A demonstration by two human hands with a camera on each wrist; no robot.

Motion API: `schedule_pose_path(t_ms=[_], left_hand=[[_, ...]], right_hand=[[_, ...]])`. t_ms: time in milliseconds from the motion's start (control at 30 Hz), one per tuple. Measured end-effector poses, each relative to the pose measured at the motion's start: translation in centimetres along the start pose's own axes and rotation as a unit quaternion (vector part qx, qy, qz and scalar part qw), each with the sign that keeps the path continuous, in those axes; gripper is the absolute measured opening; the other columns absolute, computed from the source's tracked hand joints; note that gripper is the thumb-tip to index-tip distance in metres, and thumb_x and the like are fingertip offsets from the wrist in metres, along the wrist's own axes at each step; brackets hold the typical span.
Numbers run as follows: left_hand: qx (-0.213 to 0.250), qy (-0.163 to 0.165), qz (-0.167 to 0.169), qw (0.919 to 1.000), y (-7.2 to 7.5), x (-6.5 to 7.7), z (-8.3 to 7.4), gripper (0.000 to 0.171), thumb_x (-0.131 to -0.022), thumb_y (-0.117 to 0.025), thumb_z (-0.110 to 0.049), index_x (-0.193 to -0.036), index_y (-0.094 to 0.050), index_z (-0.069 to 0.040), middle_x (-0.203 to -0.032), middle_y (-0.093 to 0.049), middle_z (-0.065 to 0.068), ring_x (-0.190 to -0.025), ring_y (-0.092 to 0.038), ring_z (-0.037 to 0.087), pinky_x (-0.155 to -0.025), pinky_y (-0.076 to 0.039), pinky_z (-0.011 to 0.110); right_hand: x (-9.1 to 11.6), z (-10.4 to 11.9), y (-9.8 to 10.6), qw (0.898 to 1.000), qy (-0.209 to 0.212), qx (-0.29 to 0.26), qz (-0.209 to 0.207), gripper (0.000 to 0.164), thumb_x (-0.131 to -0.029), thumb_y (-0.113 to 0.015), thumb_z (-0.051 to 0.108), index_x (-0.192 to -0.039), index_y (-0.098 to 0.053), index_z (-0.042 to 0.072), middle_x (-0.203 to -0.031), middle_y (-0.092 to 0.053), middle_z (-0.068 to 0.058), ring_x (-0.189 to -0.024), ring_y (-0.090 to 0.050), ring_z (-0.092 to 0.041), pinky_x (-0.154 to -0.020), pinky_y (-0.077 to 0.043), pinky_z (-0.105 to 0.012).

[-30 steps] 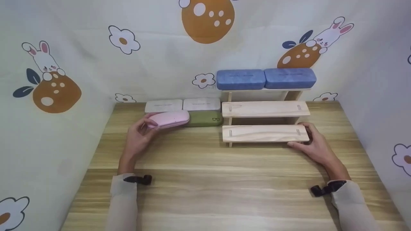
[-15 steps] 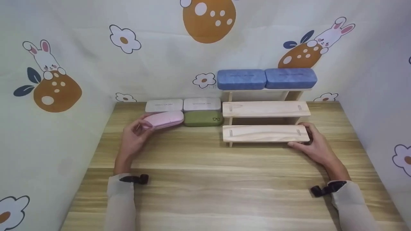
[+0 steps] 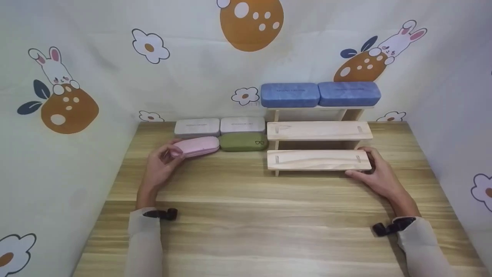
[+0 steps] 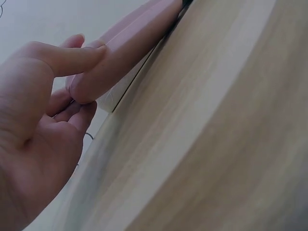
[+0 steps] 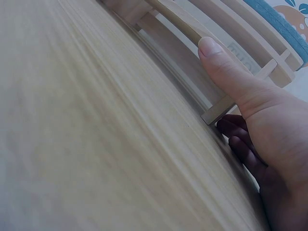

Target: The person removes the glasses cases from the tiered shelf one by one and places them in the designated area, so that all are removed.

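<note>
My left hand (image 3: 159, 165) pinches the left end of a pink glasses case (image 3: 200, 146), thumb on one side and fingertips on the other in the left wrist view. The case's right end meets a green glasses case (image 3: 241, 142) printed with a small glasses outline. My right hand (image 3: 378, 173) grips the right end of the lowest step of a three-tier wooden display stand (image 3: 319, 159). Its thumb lies on the step's front edge, with the other fingers behind and partly hidden. Two blue glasses cases (image 3: 290, 95) stand side by side on the top tier.
Behind the pink and green cases, two white glasses cases (image 3: 197, 127) sit in a row near the back edge of the wood-grain table (image 3: 261, 223). A patterned cloth (image 3: 192, 77) hangs behind and at both sides.
My left hand has drawn the pink case left, off its overlap with the green case, then lowered it to lie level beside it. The right hand keeps its grip on the stand.
</note>
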State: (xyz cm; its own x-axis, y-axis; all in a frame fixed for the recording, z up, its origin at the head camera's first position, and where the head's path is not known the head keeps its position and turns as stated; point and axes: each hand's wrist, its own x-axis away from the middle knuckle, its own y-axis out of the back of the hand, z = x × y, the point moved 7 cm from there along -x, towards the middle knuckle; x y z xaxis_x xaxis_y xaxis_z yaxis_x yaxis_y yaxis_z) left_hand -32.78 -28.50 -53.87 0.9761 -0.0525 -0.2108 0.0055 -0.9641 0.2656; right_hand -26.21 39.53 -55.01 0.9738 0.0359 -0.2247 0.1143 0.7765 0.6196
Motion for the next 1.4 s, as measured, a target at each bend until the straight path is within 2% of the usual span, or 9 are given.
schedule_pose_path(t_ms=[100, 267, 367, 600, 733, 900, 1067, 1400], left_hand=[[0.001, 0.004, 0.013, 0.9999, -0.2, 0.0, 0.3, 0.02, -0.095, -0.079, 0.002, -0.114, -0.072, 0.0, -0.156, -0.06, 0.018, -0.157, -0.046, 0.032, -0.134, -0.036, 0.034], [-0.039, 0.001, 0.025, 0.9989, -0.4, -0.1, 0.5, 0.032, -0.096, -0.077, 0.004, -0.127, -0.071, -0.004, -0.156, -0.058, 0.016, -0.156, -0.046, 0.031, -0.136, -0.033, 0.046], [-0.05, 0.0, 0.019, 0.9986, -0.4, -0.3, 0.6, 0.041, -0.096, -0.076, 0.005, -0.135, -0.068, -0.005, -0.154, -0.06, 0.015, -0.155, -0.047, 0.03, -0.136, -0.033, 0.051], [-0.04, 0.023, -0.007, 0.9989, -1.0, -0.8, 0.8, 0.055, -0.097, -0.07, 0.01, -0.15, -0.055, 0.002, -0.159, -0.053, 0.022, -0.16, -0.04, 0.034, -0.138, -0.03, 0.048], [-0.058, 0.047, -0.022, 0.997, -1.0, -0.9, 1.1, 0.06, -0.1, -0.068, 0.003, -0.156, -0.048, -0.002, -0.168, -0.044, 0.02, -0.165, -0.033, 0.033, -0.139, -0.028, 0.045], [-0.066, 0.068, -0.032, 0.9949, -1.2, -1.1, 1.3, 0.066, -0.102, -0.064, 0.001, -0.162, -0.038, -0.002, -0.174, -0.035, 0.021, -0.167, -0.027, 0.033, -0.139, -0.028, 0.044], [-0.071, 0.062, -0.038, 0.9948, -1.5, -1.4, 1.2, 0.067, -0.101, -0.061, 0.004, -0.163, -0.036, 0.0, -0.173, -0.036, 0.021, -0.167, -0.028, 0.033, -0.139, -0.026, 0.045], [-0.084, 0.047, -0.056, 0.9938, -1.7, -1.5, 1.1, 0.065, -0.101, -0.062, 0.005, -0.161, -0.038, 0.003, -0.17, -0.04, 0.023, -0.166, -0.03, 0.032, -0.14, -0.025, 0.042]], right_hand=[[0.0, -0.1, -0.1, 1.0, -0.001, -0.003, 0.001, 0.08, -0.083, -0.096, 0.013, -0.149, -0.051, 0.004, -0.133, -0.07, -0.018, -0.111, -0.056, 0.012, -0.102, -0.031, 0.003], [0.1, 0.6, 0.1, 1.0, 0.002, -0.001, -0.002, 0.08, -0.083, -0.095, 0.012, -0.148, -0.051, 0.003, -0.131, -0.07, -0.017, -0.11, -0.056, 0.012, -0.101, -0.032, 0.003], [0.3, 1.6, 0.2, 1.0, 0.006, -0.004, -0.004, 0.079, -0.083, -0.095, 0.011, -0.148, -0.051, 0.002, -0.13, -0.069, -0.017, -0.109, -0.056, 0.012, -0.1, -0.033, 0.002], [0.6, 3.4, 0.5, 1.0, 0.008, -0.019, -0.002, 0.076, -0.084, -0.094, 0.01, -0.146, -0.051, -0.002, -0.128, -0.068, -0.018, -0.108, -0.057, 0.01, -0.098, -0.036, 0.001], [0.5, 2.6, 0.4, 1.0, 0.003, -0.014, -0.001, 0.076, -0.085, -0.094, 0.011, -0.147, -0.051, -0.001, -0.129, -0.068, -0.018, -0.108, -0.056, 0.01, -0.098, -0.035, 0.001], [0.2, 0.4, 0.1, 1.0, -0.002, -0.002, 0.0, 0.079, -0.084, -0.095, 0.013, -0.149, -0.05, 0.003, -0.131, -0.069, -0.016, -0.109, -0.056, 0.01, -0.099, -0.034, 0.002], [0.0, -0.5, 0.1, 1.0, -0.012, 0.005, 0.006, 0.082, -0.083, -0.097, 0.019, -0.15, -0.051, 0.008, -0.133, -0.069, -0.012, -0.111, -0.056, 0.009, -0.1, -0.033, 0.001], [-0.1, -0.4, 0.0, 1.0, -0.01, 0.005, 0.006, 0.082, -0.082, -0.097, 0.02, -0.15, -0.052, 0.01, -0.133, -0.07, -0.01, -0.112, -0.056, 0.009, -0.101, -0.032, 0.001]])
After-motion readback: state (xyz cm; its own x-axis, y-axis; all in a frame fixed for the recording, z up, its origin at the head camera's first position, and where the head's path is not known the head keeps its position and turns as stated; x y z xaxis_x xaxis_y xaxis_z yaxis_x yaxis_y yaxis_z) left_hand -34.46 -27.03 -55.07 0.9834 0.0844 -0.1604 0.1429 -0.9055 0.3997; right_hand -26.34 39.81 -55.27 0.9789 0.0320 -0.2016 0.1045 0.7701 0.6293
